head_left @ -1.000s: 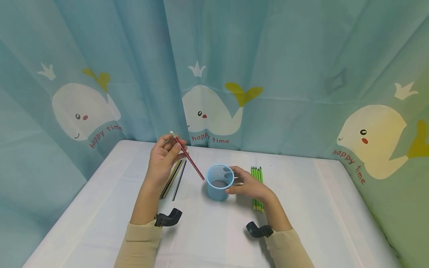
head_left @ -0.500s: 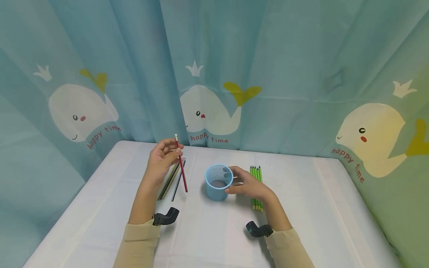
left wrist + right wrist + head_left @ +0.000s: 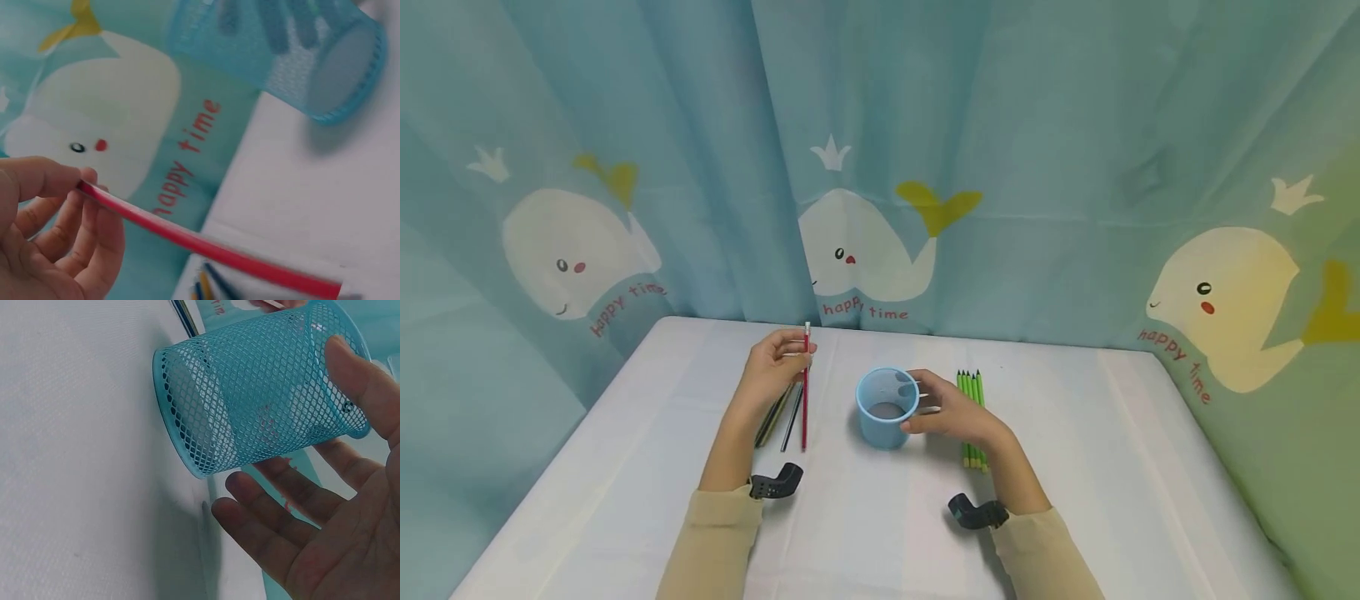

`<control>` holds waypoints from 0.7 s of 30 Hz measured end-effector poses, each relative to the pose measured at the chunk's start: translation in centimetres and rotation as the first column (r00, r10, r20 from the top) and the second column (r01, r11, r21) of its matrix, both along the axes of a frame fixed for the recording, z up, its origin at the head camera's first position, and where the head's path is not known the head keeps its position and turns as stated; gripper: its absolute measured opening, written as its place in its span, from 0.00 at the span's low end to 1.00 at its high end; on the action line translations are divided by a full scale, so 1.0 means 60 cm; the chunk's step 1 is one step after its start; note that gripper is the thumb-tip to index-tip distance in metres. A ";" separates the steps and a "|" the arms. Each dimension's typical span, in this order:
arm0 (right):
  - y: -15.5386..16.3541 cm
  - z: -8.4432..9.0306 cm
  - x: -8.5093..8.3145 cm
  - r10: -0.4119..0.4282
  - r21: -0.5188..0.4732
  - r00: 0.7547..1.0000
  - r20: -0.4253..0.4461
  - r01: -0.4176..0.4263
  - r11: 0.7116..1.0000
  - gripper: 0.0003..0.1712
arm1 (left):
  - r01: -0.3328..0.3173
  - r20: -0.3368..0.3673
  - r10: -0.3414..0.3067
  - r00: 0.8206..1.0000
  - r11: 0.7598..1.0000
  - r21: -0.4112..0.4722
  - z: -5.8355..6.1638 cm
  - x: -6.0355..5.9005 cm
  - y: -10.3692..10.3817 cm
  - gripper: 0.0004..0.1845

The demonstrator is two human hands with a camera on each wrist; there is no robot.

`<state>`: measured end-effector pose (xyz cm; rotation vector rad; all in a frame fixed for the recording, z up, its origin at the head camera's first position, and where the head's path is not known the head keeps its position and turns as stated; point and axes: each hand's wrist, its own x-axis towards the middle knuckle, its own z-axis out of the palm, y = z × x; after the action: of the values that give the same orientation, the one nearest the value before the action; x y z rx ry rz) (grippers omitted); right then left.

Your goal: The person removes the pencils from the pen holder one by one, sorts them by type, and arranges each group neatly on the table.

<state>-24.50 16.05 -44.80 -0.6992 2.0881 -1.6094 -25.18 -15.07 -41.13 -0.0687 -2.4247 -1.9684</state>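
My left hand [image 3: 767,371] pinches a red pencil [image 3: 805,421] between thumb and fingers, close to its white eraser end. The pencil's other end points toward me, just right of the dark and yellow pencils [image 3: 771,427] on the table; whether it touches the cloth, I cannot tell. A light blue mesh pencil cup [image 3: 262,387] stands upright in the middle, and no pencils show inside it. Around its right side my right hand [image 3: 958,414] holds it, thumb in front and fingers behind. In the left wrist view the red pencil [image 3: 206,247] slants down to the right.
Several green pencils [image 3: 968,457] lie side by side to the right of the cup, partly behind the right hand. A dark striped pencil [image 3: 790,425] lies beside the left group. The white-covered table [image 3: 865,533] ends at a whale-print curtain [image 3: 1045,167].
The red pencil has swung from slanting toward the cup to nearly straight toward me. My left hand has lowered slightly with it, over the left pencils. My right hand keeps its place at the cup.
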 end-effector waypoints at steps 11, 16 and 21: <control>0.002 -0.001 0.001 -0.005 0.013 1.000 0.007 0.005 1.000 0.41 | -0.038 -0.002 0.039 0.999 0.954 -0.297 -0.054 -0.018 0.022 0.20; 0.005 0.001 0.002 -0.013 0.019 1.000 -0.002 0.013 1.000 0.41 | -0.086 -0.032 0.080 0.996 0.891 -0.446 -0.063 -0.022 0.031 0.20; 0.003 0.003 0.003 -0.004 0.015 1.000 -0.005 0.004 1.000 0.40 | -0.163 -0.067 0.151 0.986 0.832 -0.530 -0.067 -0.024 0.027 0.19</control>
<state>-24.35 16.22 -44.63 -0.6942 2.1044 -1.5940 -26.62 -13.47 -45.15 0.0996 -2.7789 -1.1682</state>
